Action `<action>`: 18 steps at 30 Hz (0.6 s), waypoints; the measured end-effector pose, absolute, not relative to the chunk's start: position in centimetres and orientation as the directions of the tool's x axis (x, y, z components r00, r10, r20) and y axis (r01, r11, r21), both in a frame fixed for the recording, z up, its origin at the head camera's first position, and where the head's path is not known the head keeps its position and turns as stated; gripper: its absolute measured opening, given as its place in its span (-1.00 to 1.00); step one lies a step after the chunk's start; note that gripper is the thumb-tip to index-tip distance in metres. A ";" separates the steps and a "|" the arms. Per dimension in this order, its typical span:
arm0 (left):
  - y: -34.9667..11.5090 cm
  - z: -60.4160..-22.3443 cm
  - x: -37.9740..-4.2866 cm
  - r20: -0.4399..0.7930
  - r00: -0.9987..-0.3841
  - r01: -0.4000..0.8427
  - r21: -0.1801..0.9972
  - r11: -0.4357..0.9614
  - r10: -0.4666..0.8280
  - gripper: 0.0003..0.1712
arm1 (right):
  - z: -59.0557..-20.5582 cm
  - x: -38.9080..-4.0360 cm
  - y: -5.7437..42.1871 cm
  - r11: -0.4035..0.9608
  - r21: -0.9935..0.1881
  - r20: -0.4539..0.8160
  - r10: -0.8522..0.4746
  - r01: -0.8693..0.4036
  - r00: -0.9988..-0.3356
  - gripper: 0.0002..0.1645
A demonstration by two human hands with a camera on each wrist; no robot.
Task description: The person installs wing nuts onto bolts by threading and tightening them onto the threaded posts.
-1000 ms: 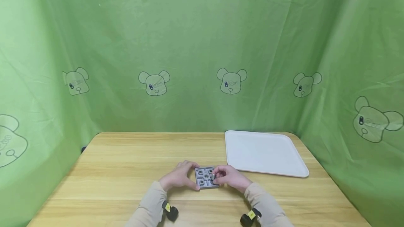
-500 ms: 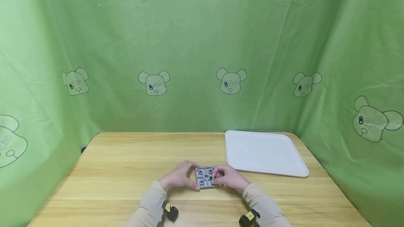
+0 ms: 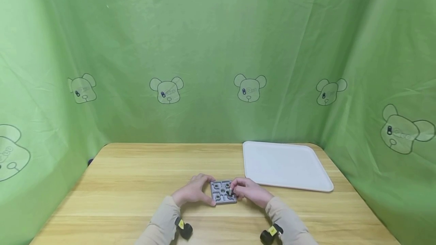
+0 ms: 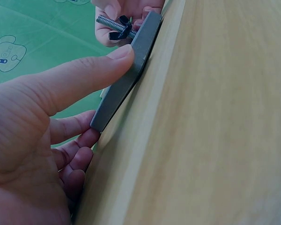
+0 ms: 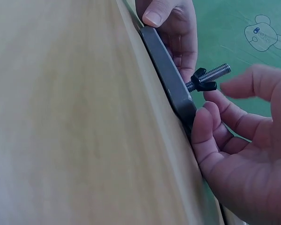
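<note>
A square grey metal plate (image 3: 222, 200) with recessed holes lies on the table in the head view. My left hand (image 3: 193, 190) holds its left side, thumb on the near edge and fingers on the far edge. From the plate's right part rises a threaded bolt (image 5: 220, 71) with a black wing nut (image 5: 203, 80) on it, some thread showing past the nut. My right hand (image 3: 251, 193) has its fingers curled about the wing nut; one fingertip shows just apart from a wing in the right wrist view. The bolt's lower end is hidden.
A white tray (image 3: 286, 163) lies at the back right of the wooden table (image 3: 153, 165). Green cloth (image 3: 207, 48) with bear drawings hangs behind and at both sides. Each sleeve carries a strapped black wrist camera (image 3: 185, 230).
The right hand's fingers have shifted at the wing nut; in the head view more of the nut and bolt shows than half a second ago. Left hand and plate stay in place.
</note>
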State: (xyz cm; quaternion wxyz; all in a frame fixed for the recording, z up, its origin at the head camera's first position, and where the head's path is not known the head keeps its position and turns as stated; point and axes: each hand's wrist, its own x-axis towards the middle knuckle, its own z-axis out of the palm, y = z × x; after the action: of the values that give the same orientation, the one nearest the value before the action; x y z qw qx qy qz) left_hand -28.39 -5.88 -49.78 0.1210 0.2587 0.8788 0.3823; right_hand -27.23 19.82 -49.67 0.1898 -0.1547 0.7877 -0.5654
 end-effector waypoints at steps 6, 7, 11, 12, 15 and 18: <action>-5.9 -49.8 -28.4 -0.013 -0.837 0.362 0.736 0.572 0.547 -0.04 | -49.7 -27.2 19.8 0.303 -0.953 -0.123 -0.457 -0.024 -0.881 -0.76; -5.9 -49.8 -28.4 -0.015 -0.837 0.361 0.736 0.572 0.547 -0.03 | -49.7 -27.2 19.8 0.306 -0.952 -0.123 -0.457 -0.026 -0.881 -0.76; -5.9 -49.8 -28.4 -0.018 -0.838 0.357 0.738 0.572 0.546 -0.04 | -49.6 -27.1 19.7 0.307 -0.951 -0.121 -0.460 -0.030 -0.880 -0.69; -5.9 -49.8 -28.4 -0.018 -0.838 0.356 0.739 0.572 0.545 -0.04 | -49.6 -27.1 19.7 0.307 -0.951 -0.119 -0.460 -0.033 -0.880 -0.67; -5.9 -49.7 -28.4 -0.016 -0.838 0.357 0.739 0.571 0.545 -0.04 | -49.5 -27.0 19.7 0.309 -0.950 -0.108 -0.465 -0.046 -0.879 -0.60; -5.9 -49.7 -28.4 -0.014 -0.837 0.361 0.738 0.571 0.547 -0.04 | -49.5 -26.9 19.7 0.322 -0.945 -0.102 -0.465 -0.061 -0.880 -0.59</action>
State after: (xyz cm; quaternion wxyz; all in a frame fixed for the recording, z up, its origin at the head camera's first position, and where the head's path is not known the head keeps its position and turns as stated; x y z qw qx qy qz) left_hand -28.40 -5.85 -49.71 0.1209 0.2585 0.8779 0.3845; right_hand -26.94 19.71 -49.47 0.1810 -0.1658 0.7925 -0.5583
